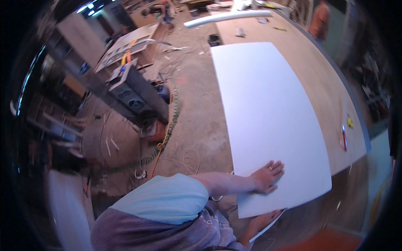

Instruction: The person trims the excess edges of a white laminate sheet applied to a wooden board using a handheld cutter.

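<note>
A large white sheet point(268, 108) lies lengthwise on a pale wooden board, its near end close to my body. My left hand point(268, 178) rests flat on the sheet near that end, fingers stretched out and a ring on one of them. Just below the sheet's near edge is my right hand point(271, 216), partly hidden by it. Its fingers look closed at the upper end of a narrow white strip point(267, 228), which slants down toward my body.
On the wooden board point(322, 113) lie a red pen-like tool point(344, 139) and a small yellow item point(350, 121). A white roll point(228, 19) spans its far end. Left stand a grey machine point(138, 98) and a coiled green hose point(172, 121). Another person point(320, 21) stands far right.
</note>
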Demonstrator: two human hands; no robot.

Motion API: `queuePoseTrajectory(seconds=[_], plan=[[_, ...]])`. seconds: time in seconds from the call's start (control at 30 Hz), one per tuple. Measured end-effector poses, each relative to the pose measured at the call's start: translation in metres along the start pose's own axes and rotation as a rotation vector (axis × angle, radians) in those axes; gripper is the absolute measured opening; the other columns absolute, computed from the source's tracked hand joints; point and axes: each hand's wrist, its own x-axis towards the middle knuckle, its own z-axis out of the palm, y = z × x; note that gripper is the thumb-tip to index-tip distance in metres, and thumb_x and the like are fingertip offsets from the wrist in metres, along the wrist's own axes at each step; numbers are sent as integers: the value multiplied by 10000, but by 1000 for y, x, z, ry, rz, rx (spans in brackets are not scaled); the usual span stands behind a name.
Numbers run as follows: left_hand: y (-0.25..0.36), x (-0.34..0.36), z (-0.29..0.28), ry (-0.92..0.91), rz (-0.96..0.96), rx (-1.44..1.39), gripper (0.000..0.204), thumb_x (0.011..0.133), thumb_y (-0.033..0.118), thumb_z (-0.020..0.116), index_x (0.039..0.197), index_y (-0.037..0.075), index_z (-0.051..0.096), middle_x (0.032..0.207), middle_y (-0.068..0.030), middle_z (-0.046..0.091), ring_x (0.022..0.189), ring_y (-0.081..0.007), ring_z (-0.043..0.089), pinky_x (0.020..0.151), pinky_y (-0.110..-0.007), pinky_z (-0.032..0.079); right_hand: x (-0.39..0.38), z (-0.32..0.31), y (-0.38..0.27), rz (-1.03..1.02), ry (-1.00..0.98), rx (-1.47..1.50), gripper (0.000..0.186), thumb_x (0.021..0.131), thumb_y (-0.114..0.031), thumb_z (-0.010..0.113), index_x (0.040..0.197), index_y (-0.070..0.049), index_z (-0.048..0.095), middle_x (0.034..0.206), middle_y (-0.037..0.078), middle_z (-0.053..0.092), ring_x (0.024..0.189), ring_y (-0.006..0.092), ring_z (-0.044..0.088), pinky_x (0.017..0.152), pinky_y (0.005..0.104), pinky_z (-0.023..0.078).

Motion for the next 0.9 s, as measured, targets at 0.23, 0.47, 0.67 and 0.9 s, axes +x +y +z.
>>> queuePoseTrajectory(seconds=[0.23, 0.47, 0.67, 0.9], plan=[[-21, -3, 27, 67, -59, 177, 770, 1023, 426, 558, 1631, 8, 337, 1727, -229, 250, 1637, -365, 143, 1324, -546, 94, 6, 9, -23, -34, -7, 50, 370, 1111, -287, 553, 1308, 6, 661, 1194, 161, 732, 1068, 330, 705, 930, 420, 549], [8, 9, 16, 34, 2, 310, 774, 1036, 484, 539, 1639, 36, 354, 1716, -209, 285, 1633, -355, 166, 1322, -523, 129, 11, 1, 12, -62, 145, -79, 324, 1102, -237, 573, 1295, 11, 653, 1103, 229, 697, 1008, 354, 683, 855, 428, 531], [7, 0, 8, 17, -6, 343, 772, 1046, 503, 499, 1648, 49, 334, 1724, -196, 269, 1633, -352, 164, 1323, -514, 118, 17, 17, 18, -275, 269, 29, 257, 1063, -146, 637, 1252, 26, 664, 1038, 208, 667, 915, 352, 676, 758, 423, 534], [-2, 3, 12, 24, -11, 400, 766, 1048, 496, 493, 1654, 57, 325, 1725, -193, 268, 1632, -351, 167, 1319, -518, 133, 70, 17, 5, -331, 340, 19, 183, 1029, -120, 692, 1127, 34, 673, 950, 204, 623, 800, 364, 618, 683, 465, 486]])
